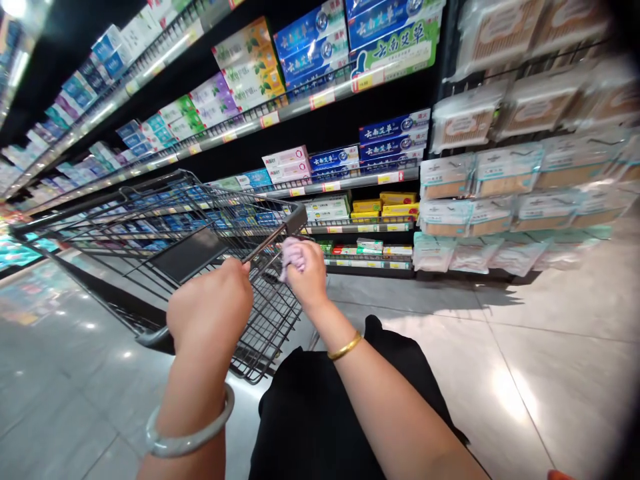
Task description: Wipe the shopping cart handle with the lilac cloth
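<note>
My left hand [210, 303] is wrapped round the handle bar [266, 244] of a dark wire shopping cart [273, 303]. A pale bangle circles that wrist. Near the right end of the bar, my right hand [309, 273] is closed on a crumpled lilac cloth [294, 257]. The cloth bunches out between the fingers, and whether this hand also grips the bar I cannot tell. A gold bracelet [345, 347] sits on the right forearm. Through the cart's wire mesh the floor and shelves show. A dark panel [189, 253] lies across its near part.
Long shelves with toothpaste boxes [395, 140] run along the far side of the cart. Packs of cotton swabs [467, 123] and other small bags [507, 173] hang on a rack at the right. Grey floor tiles [450, 313] stretch below. Black clothing [310, 413] covers my lap area.
</note>
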Demonstrator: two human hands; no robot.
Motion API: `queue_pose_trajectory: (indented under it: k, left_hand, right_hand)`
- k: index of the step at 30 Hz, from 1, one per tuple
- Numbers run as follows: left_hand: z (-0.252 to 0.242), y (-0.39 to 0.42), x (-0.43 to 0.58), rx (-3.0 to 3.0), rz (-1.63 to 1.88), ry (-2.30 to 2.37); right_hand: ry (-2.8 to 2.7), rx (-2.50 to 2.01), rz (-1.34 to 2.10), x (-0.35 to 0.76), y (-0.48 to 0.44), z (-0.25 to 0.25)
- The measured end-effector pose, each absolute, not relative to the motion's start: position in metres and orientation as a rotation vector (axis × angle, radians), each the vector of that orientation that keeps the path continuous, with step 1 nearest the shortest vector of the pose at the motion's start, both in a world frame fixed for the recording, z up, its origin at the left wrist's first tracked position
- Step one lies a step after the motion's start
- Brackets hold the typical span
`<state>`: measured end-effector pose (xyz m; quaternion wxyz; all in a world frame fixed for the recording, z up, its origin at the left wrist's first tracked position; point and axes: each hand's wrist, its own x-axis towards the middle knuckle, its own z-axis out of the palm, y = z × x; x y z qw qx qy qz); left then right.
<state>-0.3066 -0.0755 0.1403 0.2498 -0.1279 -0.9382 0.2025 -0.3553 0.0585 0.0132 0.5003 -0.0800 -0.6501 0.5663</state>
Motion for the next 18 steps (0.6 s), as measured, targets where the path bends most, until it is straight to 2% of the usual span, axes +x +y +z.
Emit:
queue_pose_trajectory:
  k: [2, 4, 9, 11, 15, 18]
  left_hand:
    - [0.140, -0.076, -0.306, -0.352, 0.538, -2.565]
    - [0.140, -0.078, -0.305, -0.354, 0.534, -2.555]
    - [0.139, -0.080, -0.306, -0.348, 0.520, -2.572]
    - [0.139, -0.079, -0.306, -0.344, 0.504, -2.587]
    - [0.139, -0.078, -0.305, -0.344, 0.488, -2.581]
    - [0.138, -0.079, -0.305, -0.345, 0.507, -2.559]
  right_hand:
    - [-1.461, -0.473, 1.459, -0.357, 0.063, 0.014]
    - [-1.405, -0.470, 1.458, -0.352, 0.060, 0.027]
    - [-1.633, 0.252, 1.182, -0.334, 0.045, 0.062]
    - [-1.646, 0.165, 1.202, -0.338, 0.048, 0.057]
    - [-1.537, -0.370, 1.369, -0.346, 0.054, 0.041]
    - [-1.607, -0.142, 1.301, -0.338, 0.043, 0.046]
